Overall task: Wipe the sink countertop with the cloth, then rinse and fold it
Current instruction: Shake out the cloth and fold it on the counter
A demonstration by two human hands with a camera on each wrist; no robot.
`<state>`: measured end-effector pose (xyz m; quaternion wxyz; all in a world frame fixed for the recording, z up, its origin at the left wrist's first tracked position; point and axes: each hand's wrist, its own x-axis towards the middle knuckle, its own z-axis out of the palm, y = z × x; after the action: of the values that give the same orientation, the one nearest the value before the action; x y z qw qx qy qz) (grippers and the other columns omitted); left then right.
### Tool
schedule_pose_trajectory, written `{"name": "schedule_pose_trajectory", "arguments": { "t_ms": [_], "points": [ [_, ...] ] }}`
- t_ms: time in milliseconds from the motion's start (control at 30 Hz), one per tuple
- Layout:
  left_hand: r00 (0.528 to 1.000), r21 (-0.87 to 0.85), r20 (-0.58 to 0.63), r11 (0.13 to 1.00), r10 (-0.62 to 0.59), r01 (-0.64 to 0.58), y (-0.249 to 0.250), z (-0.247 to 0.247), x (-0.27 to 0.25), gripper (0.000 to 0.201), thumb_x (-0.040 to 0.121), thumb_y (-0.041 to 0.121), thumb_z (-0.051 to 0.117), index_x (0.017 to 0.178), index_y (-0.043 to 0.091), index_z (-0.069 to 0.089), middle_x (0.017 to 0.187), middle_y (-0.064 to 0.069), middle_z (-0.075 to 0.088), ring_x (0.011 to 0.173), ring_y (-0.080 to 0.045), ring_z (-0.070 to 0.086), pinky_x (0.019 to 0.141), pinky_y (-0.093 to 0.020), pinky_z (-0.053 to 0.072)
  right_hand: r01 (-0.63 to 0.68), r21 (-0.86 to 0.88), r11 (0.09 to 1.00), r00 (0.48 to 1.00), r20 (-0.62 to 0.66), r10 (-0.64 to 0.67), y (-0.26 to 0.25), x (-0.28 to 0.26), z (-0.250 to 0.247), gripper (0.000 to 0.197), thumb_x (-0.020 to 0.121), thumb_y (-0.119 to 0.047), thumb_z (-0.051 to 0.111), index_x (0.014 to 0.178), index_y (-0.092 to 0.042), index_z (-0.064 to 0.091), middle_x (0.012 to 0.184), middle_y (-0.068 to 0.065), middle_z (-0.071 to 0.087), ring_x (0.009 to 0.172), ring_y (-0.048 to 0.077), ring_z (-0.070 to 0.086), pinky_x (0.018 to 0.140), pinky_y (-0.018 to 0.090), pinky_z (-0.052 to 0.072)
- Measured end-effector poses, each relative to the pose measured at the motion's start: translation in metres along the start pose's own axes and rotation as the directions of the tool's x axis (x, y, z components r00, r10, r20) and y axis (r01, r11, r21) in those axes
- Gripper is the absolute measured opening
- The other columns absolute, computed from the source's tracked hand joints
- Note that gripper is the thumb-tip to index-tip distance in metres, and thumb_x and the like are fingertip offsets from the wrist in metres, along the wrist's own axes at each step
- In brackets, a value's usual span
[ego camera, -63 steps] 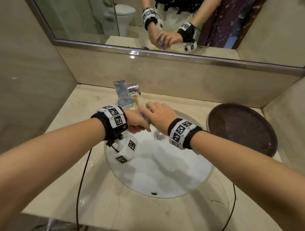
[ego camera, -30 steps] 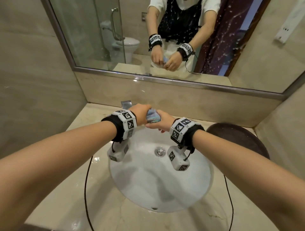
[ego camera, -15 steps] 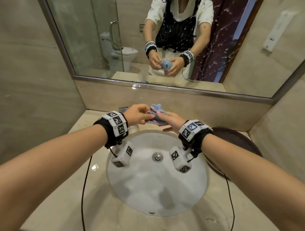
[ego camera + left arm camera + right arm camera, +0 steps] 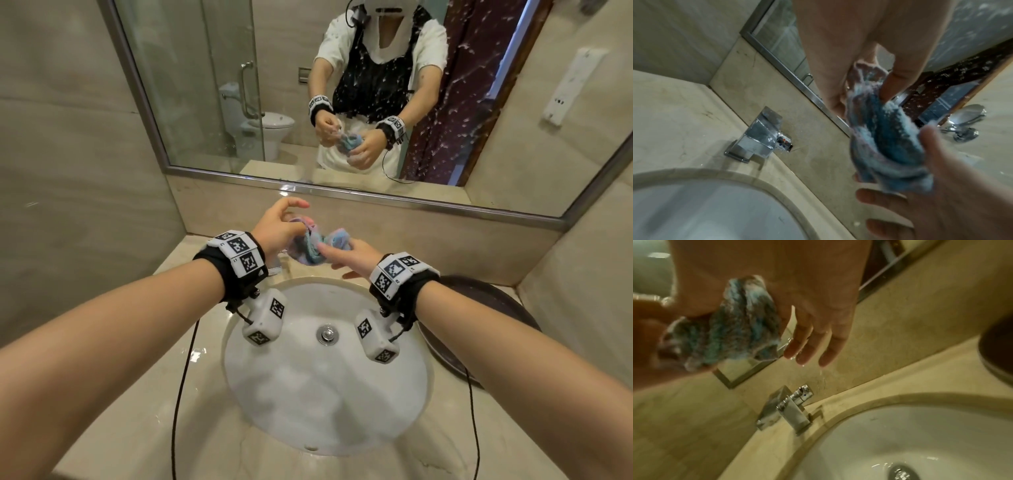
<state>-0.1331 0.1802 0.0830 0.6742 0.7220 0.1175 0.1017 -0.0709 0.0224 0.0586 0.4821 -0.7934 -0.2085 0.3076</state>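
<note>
A wet, crumpled blue-and-pink cloth (image 4: 317,245) hangs in the air over the back rim of the white sink (image 4: 325,404). My left hand (image 4: 297,219) pinches its upper edge between thumb and fingers (image 4: 898,81). My right hand (image 4: 330,253) holds the lower bunch of the cloth (image 4: 731,321) between thumb and forefinger, while its other fingers (image 4: 807,352) hang straight and drip. From the left wrist, the cloth (image 4: 885,138) stretches down into the right palm. The beige marble countertop (image 4: 137,411) looks wet.
A chrome faucet (image 4: 758,138) stands just below the hands, behind the basin. A dark round tray (image 4: 496,305) lies on the counter to the right. The mirror (image 4: 212,102) and walls close in the back and both sides. Wrist cables hang over the counter.
Both hands have risen from the basin to above the faucet. The tightly squeezed cloth has loosened, and the left hand has pulled one edge upward. The view has tilted up.
</note>
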Motion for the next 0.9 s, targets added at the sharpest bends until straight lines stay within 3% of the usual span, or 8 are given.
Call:
{"name": "schedule_pose_trajectory", "arguments": {
  "t_ms": [67, 133, 233, 333, 433, 600, 800, 900],
  "points": [
    [1.0, -0.054, -0.007, 0.998, -0.015, 0.014, 0.003, -0.002, -0.003, 0.044, 0.085, -0.016, 0.044, 0.114, 0.017, 0.045, 0.087, -0.006, 0.061, 0.074, -0.017, 0.06, 0.05, -0.02, 0.052, 0.012, -0.098, 0.995, 1.0, -0.013, -0.013, 0.001, -0.001, -0.002, 0.039, 0.086, -0.042, 0.06, 0.117, -0.019, 0.055, 0.1, -0.003, 0.059, 0.099, 0.019, 0.055, 0.087, 0.034, 0.046],
    [1.0, -0.096, -0.003, 0.995, -0.01, 0.01, 0.004, -0.004, -0.005, 0.046, 0.086, -0.016, 0.047, 0.117, 0.017, 0.044, 0.086, -0.008, 0.059, 0.071, -0.017, 0.059, 0.045, -0.016, 0.051, 0.035, -0.048, 0.998, 0.998, -0.05, -0.038, 0.0, 0.001, -0.002, 0.051, 0.085, -0.034, 0.064, 0.13, -0.016, 0.047, 0.111, 0.002, 0.059, 0.107, 0.023, 0.058, 0.085, 0.032, 0.046],
    [1.0, -0.105, -0.025, 0.994, 0.01, -0.012, 0.004, -0.007, -0.004, 0.039, 0.085, -0.011, 0.054, 0.111, 0.017, 0.049, 0.082, -0.007, 0.055, 0.07, -0.017, 0.058, 0.051, -0.02, 0.053, 0.123, -0.051, 0.991, 0.98, -0.15, -0.129, -0.009, 0.001, 0.001, 0.07, 0.084, -0.027, 0.068, 0.143, -0.012, 0.032, 0.133, 0.012, 0.048, 0.117, 0.021, 0.053, 0.09, 0.024, 0.042],
    [0.997, -0.029, -0.055, 0.998, 0.045, -0.046, 0.001, -0.004, -0.003, 0.029, 0.083, 0.001, 0.063, 0.093, 0.027, 0.054, 0.083, -0.005, 0.054, 0.075, -0.021, 0.055, 0.07, -0.034, 0.051, 0.209, -0.206, 0.956, 0.961, -0.135, -0.24, -0.02, 0.001, 0.005, 0.06, 0.085, -0.026, 0.066, 0.137, -0.008, 0.044, 0.141, 0.013, 0.046, 0.126, 0.021, 0.047, 0.096, 0.023, 0.035],
    [0.992, -0.006, -0.111, 0.998, 0.059, -0.06, 0.001, -0.001, -0.001, 0.025, 0.083, 0.008, 0.066, 0.085, 0.029, 0.053, 0.085, -0.003, 0.052, 0.087, -0.024, 0.051, 0.081, -0.04, 0.048, 0.279, -0.19, 0.941, 0.946, -0.114, -0.303, -0.029, 0.0, 0.013, 0.049, 0.084, -0.023, 0.067, 0.128, -0.005, 0.054, 0.131, 0.013, 0.055, 0.105, 0.013, 0.05, 0.087, 0.021, 0.037],
    [0.987, -0.041, -0.156, 0.998, 0.047, -0.054, 0.003, -0.001, 0.005, 0.021, 0.084, 0.012, 0.066, 0.081, 0.025, 0.05, 0.086, -0.002, 0.05, 0.081, -0.023, 0.05, 0.061, -0.027, 0.044, 0.344, -0.3, 0.89, 0.871, -0.252, -0.422, -0.03, 0.005, 0.022, 0.037, 0.082, -0.034, 0.067, 0.108, -0.008, 0.062, 0.103, 0.004, 0.05, 0.091, 0.015, 0.052, 0.08, 0.025, 0.045],
    [0.996, -0.113, -0.088, 0.993, 0.034, -0.044, 0.007, -0.002, 0.007, 0.02, 0.086, 0.006, 0.062, 0.084, 0.02, 0.049, 0.085, -0.005, 0.053, 0.071, -0.018, 0.056, 0.064, -0.027, 0.049, 0.384, -0.348, 0.855, 0.881, -0.14, -0.453, -0.035, 0.006, 0.016, 0.036, 0.082, -0.024, 0.069, 0.112, -0.006, 0.063, 0.105, 0.008, 0.065, 0.088, 0.016, 0.057, 0.082, 0.027, 0.047],
    [0.996, -0.108, -0.078, 0.993, 0.043, -0.051, 0.005, -0.002, 0.009, 0.021, 0.085, 0.003, 0.062, 0.082, 0.019, 0.049, 0.081, -0.005, 0.052, 0.071, -0.017, 0.054, 0.066, -0.026, 0.047, 0.389, -0.288, 0.875, 0.89, -0.126, -0.437, -0.036, 0.008, 0.009, 0.022, 0.09, -0.016, 0.06, 0.1, 0.001, 0.069, 0.075, 0.0, 0.065, 0.068, 0.006, 0.058, 0.066, 0.014, 0.046]
  ]
}}
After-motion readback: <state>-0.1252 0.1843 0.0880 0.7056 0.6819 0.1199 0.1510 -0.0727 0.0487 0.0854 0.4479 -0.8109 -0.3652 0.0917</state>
